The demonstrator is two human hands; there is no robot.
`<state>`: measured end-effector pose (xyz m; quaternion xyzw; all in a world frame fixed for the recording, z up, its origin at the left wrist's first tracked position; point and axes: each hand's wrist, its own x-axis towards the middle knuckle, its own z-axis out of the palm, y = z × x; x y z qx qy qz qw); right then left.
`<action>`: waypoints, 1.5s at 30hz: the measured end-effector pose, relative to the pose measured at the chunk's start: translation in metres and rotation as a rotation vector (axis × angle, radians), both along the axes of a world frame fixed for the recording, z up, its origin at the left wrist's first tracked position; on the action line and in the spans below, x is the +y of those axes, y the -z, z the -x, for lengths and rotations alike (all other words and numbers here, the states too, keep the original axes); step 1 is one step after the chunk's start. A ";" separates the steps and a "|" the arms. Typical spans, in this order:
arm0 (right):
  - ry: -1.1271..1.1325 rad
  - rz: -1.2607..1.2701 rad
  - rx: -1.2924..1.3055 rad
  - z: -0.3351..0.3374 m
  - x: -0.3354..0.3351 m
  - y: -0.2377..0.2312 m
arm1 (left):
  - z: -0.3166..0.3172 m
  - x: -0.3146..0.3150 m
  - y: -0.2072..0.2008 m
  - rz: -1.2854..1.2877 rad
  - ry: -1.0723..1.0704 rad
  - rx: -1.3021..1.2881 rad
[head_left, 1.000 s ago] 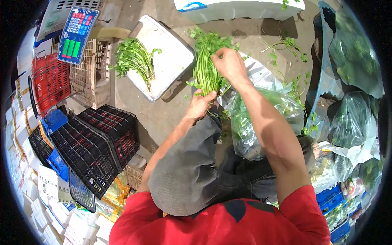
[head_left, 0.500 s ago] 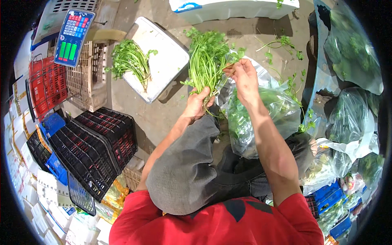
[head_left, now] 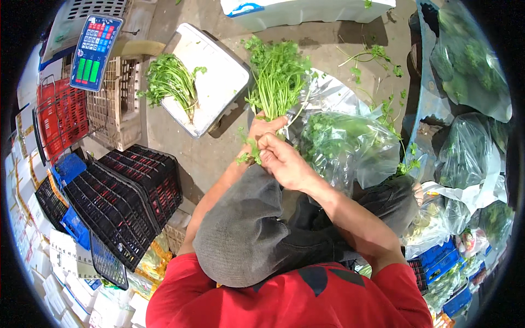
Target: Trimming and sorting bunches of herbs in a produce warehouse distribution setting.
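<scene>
A bunch of cilantro-like greens (head_left: 279,74) stands leaf-end away from me, its stem ends in the closed fingers of my left hand (head_left: 261,127). My right hand (head_left: 281,160) is closed just below, over the left wrist, pinching a small leafy sprig (head_left: 249,147) by its stem. A second, smaller bunch (head_left: 172,82) lies across the left edge of a white-topped scale pan (head_left: 219,79). To the right of my hands, a clear plastic bag (head_left: 377,156) holds more of the same greens. The lower stems of the held bunch are hidden by my hands.
The scale's blue keypad and display (head_left: 96,52) stands at the upper left. Below it are a red basket (head_left: 63,115) and black crates (head_left: 120,202). A white foam box (head_left: 311,13) sits ahead. Loose stems (head_left: 377,53) litter the floor; bagged greens (head_left: 470,153) line the right.
My right hand has come from beside the bunch's leaves on the right down and left to my left wrist, now with a sprig in it. My left hand still holds the bunch.
</scene>
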<state>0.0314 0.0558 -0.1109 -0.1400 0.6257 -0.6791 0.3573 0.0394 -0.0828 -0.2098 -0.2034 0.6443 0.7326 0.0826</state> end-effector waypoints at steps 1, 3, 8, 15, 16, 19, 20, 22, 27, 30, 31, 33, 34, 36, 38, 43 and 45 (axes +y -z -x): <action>-0.029 0.164 -0.399 0.004 0.003 -0.008 | 0.004 0.003 0.007 -0.071 -0.079 -0.310; -0.101 0.356 -0.771 0.011 0.011 -0.024 | 0.004 -0.001 0.001 0.076 -0.018 -0.398; 0.444 0.022 -0.183 0.099 0.079 0.002 | -0.008 -0.010 0.004 0.045 -0.007 -0.196; 0.335 -0.730 0.337 0.152 0.081 0.064 | -0.008 -0.007 -0.004 0.230 0.109 -0.340; 0.250 -0.642 0.271 0.146 0.060 0.064 | -0.011 -0.011 0.000 0.275 0.132 -0.332; 0.120 -0.721 0.223 0.125 0.003 0.061 | -0.009 -0.008 0.002 0.382 0.159 -0.252; 0.064 -0.807 0.175 0.123 -0.006 0.057 | -0.007 -0.004 -0.002 0.441 0.165 -0.178; 0.126 -0.852 0.158 0.115 -0.015 0.064 | -0.004 0.000 -0.005 0.411 0.159 -0.174; 0.223 -0.769 0.167 0.105 -0.018 0.065 | -0.008 -0.002 0.008 0.160 0.112 -0.158; 0.340 -0.523 -0.013 0.092 0.001 0.063 | -0.004 0.005 0.001 -0.206 0.029 -0.279; 0.373 -0.402 -0.017 0.084 0.001 0.057 | -0.013 -0.006 0.009 -0.313 0.036 -0.333; 0.350 -0.427 -0.050 0.068 0.012 0.046 | -0.009 0.005 0.002 -0.701 -0.187 -0.366; 0.364 -0.412 -0.067 0.062 0.013 0.042 | -0.009 0.000 0.007 -0.670 -0.145 -0.397; 0.346 -0.436 0.066 0.054 0.012 0.036 | -0.012 -0.004 0.015 -0.509 -0.105 -0.401; 0.375 -0.437 0.294 0.049 0.018 0.044 | -0.007 0.002 0.012 -0.513 -0.113 -0.424; 0.422 -0.278 -0.144 0.048 0.023 0.056 | -0.001 0.001 0.004 -0.444 -0.282 -0.399; 0.373 -0.099 -0.064 0.043 0.025 0.058 | -0.002 0.001 0.003 -0.467 -0.299 -0.405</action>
